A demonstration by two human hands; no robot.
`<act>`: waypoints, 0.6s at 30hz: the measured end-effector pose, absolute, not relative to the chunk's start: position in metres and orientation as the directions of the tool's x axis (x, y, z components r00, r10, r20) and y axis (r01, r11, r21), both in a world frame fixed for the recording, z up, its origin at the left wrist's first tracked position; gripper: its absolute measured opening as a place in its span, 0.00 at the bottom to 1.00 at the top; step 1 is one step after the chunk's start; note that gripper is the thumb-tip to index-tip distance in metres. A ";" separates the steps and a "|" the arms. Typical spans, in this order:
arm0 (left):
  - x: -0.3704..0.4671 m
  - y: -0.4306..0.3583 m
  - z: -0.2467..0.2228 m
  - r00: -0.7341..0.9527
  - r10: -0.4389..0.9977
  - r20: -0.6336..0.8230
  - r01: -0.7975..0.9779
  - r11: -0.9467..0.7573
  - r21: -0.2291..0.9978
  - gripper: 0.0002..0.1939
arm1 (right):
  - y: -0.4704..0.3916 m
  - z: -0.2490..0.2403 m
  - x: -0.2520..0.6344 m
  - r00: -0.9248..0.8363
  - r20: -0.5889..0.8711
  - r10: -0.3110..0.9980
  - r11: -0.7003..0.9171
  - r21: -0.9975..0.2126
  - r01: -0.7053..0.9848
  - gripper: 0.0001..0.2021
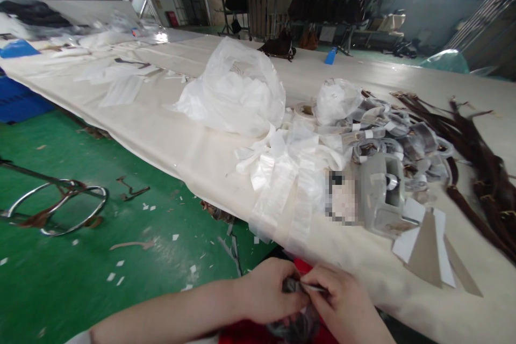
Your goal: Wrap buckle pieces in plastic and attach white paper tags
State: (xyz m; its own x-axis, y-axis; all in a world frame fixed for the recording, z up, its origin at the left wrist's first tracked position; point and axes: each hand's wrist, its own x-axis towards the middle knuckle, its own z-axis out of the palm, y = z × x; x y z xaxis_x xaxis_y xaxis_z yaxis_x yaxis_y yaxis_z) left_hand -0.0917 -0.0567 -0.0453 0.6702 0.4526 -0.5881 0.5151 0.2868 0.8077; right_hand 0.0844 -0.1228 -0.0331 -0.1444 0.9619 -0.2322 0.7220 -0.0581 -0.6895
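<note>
Seen from the head camera, a person's two hands met at the bottom edge of the frame, below the near edge of a long table (169,140) covered in cream cloth. The left hand (268,293) and the right hand (346,309) were both closed around a small dark bundle (294,285), fingers pinching it from either side, with a thin pale strip held across its top. The bundle sat over something red in the person's lap, close to the table edge.

On the table just beyond the hands lay a fan of clear plastic sleeves (282,177), some hanging over the edge. Behind them stood a large white plastic bag (236,88), crumpled and open. To the right lay a grey tape dispenser (382,193), a heap of wrapped dark straps (397,131), loose brown straps (479,161) and a few folded cards (429,244). A chrome ring frame (56,209) rested on the green floor at left, among scattered paper scraps.
</note>
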 end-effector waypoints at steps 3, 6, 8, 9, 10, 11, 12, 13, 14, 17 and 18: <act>-0.092 -0.052 -0.048 0.672 0.383 -0.634 0.413 0.517 0.750 0.13 | -0.131 -0.038 0.088 -0.187 -0.143 0.972 0.043 -0.672 0.739 0.14; -0.090 -0.046 -0.047 0.666 0.458 -0.589 0.270 0.588 0.763 0.17 | -0.139 -0.052 0.095 -0.283 0.098 0.954 0.292 -0.519 0.803 0.22; -0.088 -0.042 -0.045 0.700 0.451 -0.553 0.169 0.649 0.742 0.20 | -0.145 -0.064 0.098 -0.334 0.261 0.906 0.413 -0.368 0.833 0.29; -0.087 -0.040 -0.044 0.725 0.436 -0.533 0.119 0.683 0.720 0.22 | -0.147 -0.070 0.099 -0.344 0.312 0.886 0.439 -0.323 0.838 0.32; -0.086 -0.038 -0.043 0.744 0.430 -0.512 0.075 0.708 0.702 0.24 | -0.149 -0.075 0.099 -0.339 0.343 0.876 0.445 -0.305 0.842 0.35; -0.085 -0.038 -0.043 0.751 0.439 -0.493 0.042 0.713 0.700 0.27 | -0.151 -0.079 0.098 -0.323 0.354 0.878 0.436 -0.312 0.844 0.36; -0.085 -0.037 -0.044 0.752 0.459 -0.473 0.022 0.699 0.714 0.29 | -0.153 -0.082 0.097 -0.298 0.354 0.886 0.418 -0.335 0.845 0.37; -0.084 -0.038 -0.046 0.750 0.485 -0.450 0.015 0.668 0.744 0.30 | -0.154 -0.083 0.096 -0.257 0.362 0.896 0.390 -0.368 0.844 0.38; -0.083 -0.039 -0.048 0.748 0.508 -0.426 0.017 0.628 0.778 0.31 | -0.155 -0.083 0.095 -0.214 0.370 0.904 0.364 -0.405 0.839 0.38; -0.082 -0.042 -0.053 0.746 0.536 -0.394 0.041 0.554 0.831 0.33 | -0.157 -0.081 0.093 -0.098 0.376 0.921 0.299 -0.525 0.797 0.35; -0.083 -0.043 -0.054 0.742 0.542 -0.395 0.059 0.534 0.843 0.34 | -0.157 -0.081 0.094 -0.063 0.384 0.921 0.285 -0.555 0.782 0.33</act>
